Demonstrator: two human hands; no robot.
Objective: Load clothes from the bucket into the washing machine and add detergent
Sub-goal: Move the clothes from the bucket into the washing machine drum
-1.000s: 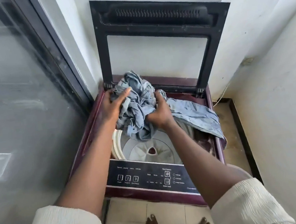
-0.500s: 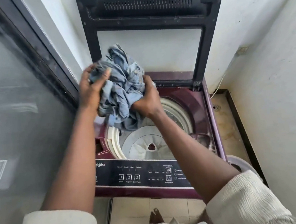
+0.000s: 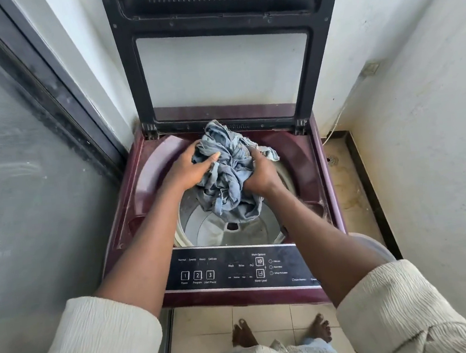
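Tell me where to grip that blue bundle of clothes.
Grip the blue bundle by its bunched middle, from both sides, as the left hand and right hand do now. It is a loose wad with folds hanging below; a side squeeze likely keeps it together.

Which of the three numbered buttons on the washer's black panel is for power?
The square white-outlined button marked 1, leftmost of the three: "Power" is printed beneath it, while button 2 reads Program and button 3 Start/Pause.

Bucket (image 3: pixel 376 246) mostly hidden behind right forearm (image 3: pixel 325 233); lid (image 3: pixel 133 72) cropped at top; fingers of right hand (image 3: pixel 260 173) buried in clothes (image 3: pixel 226 182).
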